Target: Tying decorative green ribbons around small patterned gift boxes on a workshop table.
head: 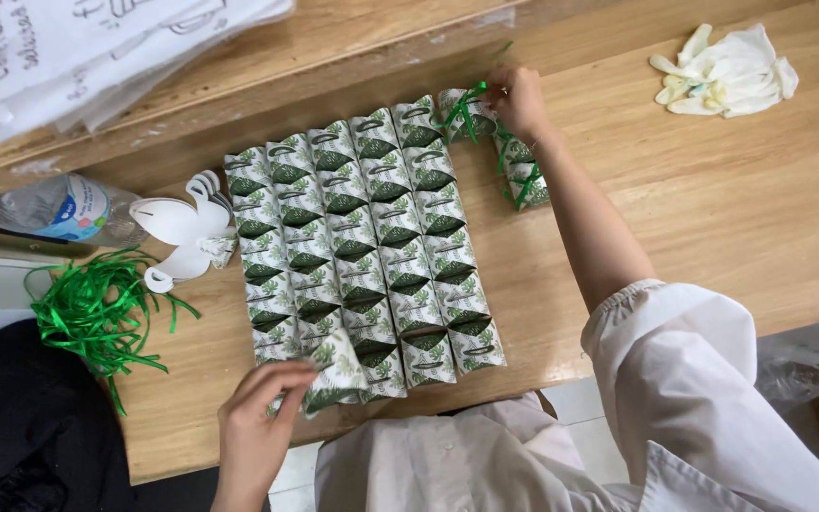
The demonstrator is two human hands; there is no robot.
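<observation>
- The left hand (256, 417) sits at the near-left corner of the block of folded boxes (362, 251), its fingers pinched together on one loose green-and-white patterned box (338, 372) that lies partly over the block's near row.
- The right hand (516, 98) is stretched out to the far-right corner of the same block, fingers closed on a ribbon-tied box (464, 112) with a green bow; its forearm runs along the block's right edge.
- The block lies flat on the wooden bench (713, 209), its long axis running from the person toward the far edge, tilted a little to the right; the boxes are packed touching in rows.
- The held loose box lies just right of the left hand and well apart from the right hand, so the left is much the nearer.
- Just right of the block's far corner, partly under the right wrist, are a few more tied boxes (521, 171).
- Left of the block: white card cut-outs (177, 232) touching its left edge, then a tangle of green ribbon (92, 308), and a plastic bottle (54, 209) lying on its side.
- Far right of the block, well apart, lie crumpled pale gloves (727, 71). Nothing stands between either hand and its box.
</observation>
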